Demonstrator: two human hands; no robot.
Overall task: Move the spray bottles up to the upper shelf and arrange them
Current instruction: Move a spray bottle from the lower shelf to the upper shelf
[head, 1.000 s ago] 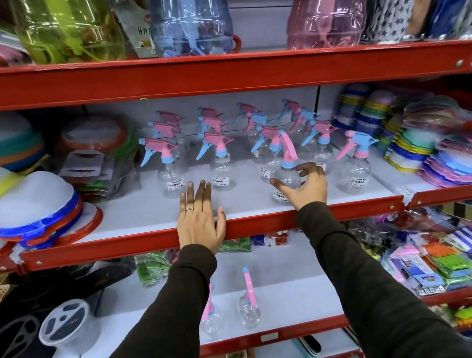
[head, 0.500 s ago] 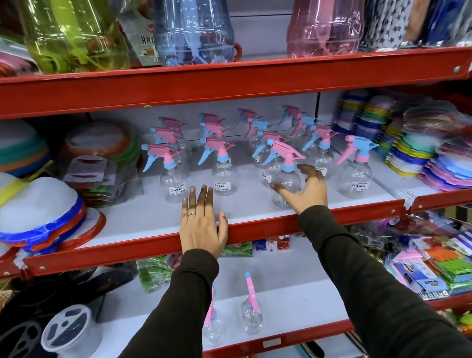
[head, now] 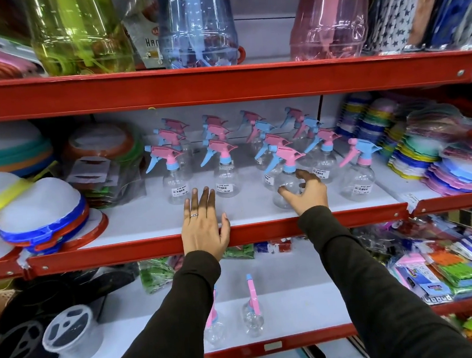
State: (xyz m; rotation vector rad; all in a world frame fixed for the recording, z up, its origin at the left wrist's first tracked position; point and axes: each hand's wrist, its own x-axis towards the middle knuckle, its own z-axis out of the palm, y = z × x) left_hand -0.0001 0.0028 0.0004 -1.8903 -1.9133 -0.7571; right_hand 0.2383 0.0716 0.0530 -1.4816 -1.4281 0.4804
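Right hand cupped loosely around clear spray bottle, fingers spread, not clamped shut. Bottle stood upright near front edge of upper shelf, among rows of pink-and-blue bottles. Left hand lay flat, fingers together, on shelf lip. Two more bottles sat on lower shelf.

Your arms: two long sleeves, dark brown-black, plain fabric, snug to each wrist. Your left hand: bare, one thin silver ring. Your right hand: bare, unadorned.
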